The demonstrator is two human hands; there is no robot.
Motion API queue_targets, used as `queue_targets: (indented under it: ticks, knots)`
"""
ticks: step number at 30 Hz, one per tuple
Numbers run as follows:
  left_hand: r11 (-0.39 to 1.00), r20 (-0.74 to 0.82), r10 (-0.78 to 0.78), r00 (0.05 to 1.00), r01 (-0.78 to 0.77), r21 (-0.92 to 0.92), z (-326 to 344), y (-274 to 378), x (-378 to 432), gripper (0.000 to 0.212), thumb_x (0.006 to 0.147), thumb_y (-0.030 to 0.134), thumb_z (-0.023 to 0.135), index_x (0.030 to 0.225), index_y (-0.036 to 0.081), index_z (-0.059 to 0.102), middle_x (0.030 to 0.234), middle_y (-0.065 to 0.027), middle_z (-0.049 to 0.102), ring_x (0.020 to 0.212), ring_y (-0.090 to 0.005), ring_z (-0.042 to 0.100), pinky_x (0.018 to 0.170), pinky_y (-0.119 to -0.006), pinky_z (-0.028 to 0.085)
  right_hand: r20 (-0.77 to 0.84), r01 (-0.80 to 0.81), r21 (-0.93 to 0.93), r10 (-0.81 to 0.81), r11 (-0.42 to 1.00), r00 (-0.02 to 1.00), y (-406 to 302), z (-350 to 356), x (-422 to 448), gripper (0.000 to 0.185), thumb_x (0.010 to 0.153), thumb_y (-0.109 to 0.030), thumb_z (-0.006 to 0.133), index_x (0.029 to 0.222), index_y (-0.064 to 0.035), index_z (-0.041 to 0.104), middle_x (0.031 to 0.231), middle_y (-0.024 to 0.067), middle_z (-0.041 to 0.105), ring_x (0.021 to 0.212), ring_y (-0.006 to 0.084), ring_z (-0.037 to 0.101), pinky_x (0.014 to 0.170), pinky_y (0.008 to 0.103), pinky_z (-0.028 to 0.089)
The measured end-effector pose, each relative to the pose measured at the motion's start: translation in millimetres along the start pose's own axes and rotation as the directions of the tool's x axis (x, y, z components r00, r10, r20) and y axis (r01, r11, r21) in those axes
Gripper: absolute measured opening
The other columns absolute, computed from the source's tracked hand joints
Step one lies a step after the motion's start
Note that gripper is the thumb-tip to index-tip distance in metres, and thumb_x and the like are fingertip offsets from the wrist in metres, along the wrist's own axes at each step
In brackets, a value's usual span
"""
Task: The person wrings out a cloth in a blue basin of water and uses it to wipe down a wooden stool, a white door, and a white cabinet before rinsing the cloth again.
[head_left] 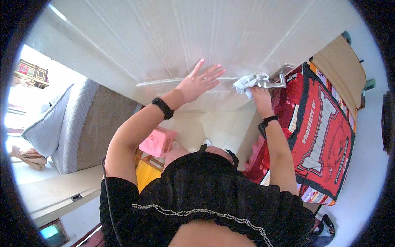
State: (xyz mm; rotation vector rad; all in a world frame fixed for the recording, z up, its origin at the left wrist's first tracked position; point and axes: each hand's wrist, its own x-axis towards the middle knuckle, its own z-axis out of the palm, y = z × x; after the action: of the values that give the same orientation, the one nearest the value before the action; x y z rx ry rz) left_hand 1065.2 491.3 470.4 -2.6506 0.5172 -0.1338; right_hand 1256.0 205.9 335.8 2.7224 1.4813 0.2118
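A white panelled door (160, 37) fills the upper part of the view. My left hand (199, 81) lies against its face, fingers spread and nothing held. To the right, my right hand (260, 95) grips a pale cloth (247, 84) at the free end of the metal lever handle (273, 84). The cloth is bunched around the lever's tip and partly covers it. The handle's long backplate (287, 70) is fixed near the door's right edge. Most of the right fingers are hidden behind the cloth and the lever.
Below my left arm stand a pink plastic stool (157, 142) and a yellow wooden stool (149, 173). A red printed cloth (324, 139) covers something at the right, beside a tan board (342, 74). A grey bed (77, 123) shows through the doorway at left.
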Motion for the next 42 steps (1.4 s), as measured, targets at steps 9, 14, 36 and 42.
queue_targets:
  ticks: [9,14,36,42]
  knots:
    - [0.995,-0.183,-0.041,0.982,0.056,0.077,-68,-13,72,0.083,0.077,0.011,0.061,0.152,0.030,0.032,0.166,0.0029,0.009,0.153,-0.0204,0.006,0.118,-0.066,0.002,-0.411,-0.062,0.583,0.360,0.810,0.838,-82,-10,20,0.068,0.079,0.001,0.059,0.144,-0.0043,0.043,0.137,0.0221,0.053,0.128,0.0381,0.050,0.106,0.0443,0.042]
    - [0.996,-0.239,-0.088,0.967,0.090,-0.004,-107,-19,97,0.087,0.076,0.014,0.063,0.154,0.031,0.028,0.166,0.0012,0.008,0.153,-0.0208,0.007,0.117,-0.067,0.001,-0.439,0.000,0.689,0.417,0.725,0.796,-81,-98,50,0.056,0.077,-0.002,0.061,0.132,-0.0013,0.053,0.128,0.0224,0.056,0.118,0.0417,0.053,0.102,0.0487,0.043]
    - [0.831,-0.506,-0.182,0.843,0.407,0.379,-231,-98,74,0.076,0.077,0.031,0.071,0.145,0.031,0.039,0.163,-0.0077,0.016,0.151,-0.0315,0.010,0.107,-0.080,0.009,-0.699,-0.239,0.553,0.601,0.798,0.387,75,-268,95,0.072,0.082,-0.026,0.063,0.145,0.0002,0.038,0.151,0.0354,0.027,0.143,0.0517,0.021,0.113,0.0671,0.016]
    - [0.833,-0.479,-0.216,0.850,0.417,0.364,-227,-105,64,0.083,0.074,0.031,0.075,0.147,0.030,0.037,0.163,-0.0073,0.014,0.151,-0.0330,0.007,0.106,-0.081,0.009,-0.747,-0.180,0.523,0.550,0.833,0.374,68,-245,89,0.071,0.083,-0.023,0.065,0.144,0.0023,0.039,0.147,0.0365,0.031,0.137,0.0545,0.026,0.114,0.0633,0.017]
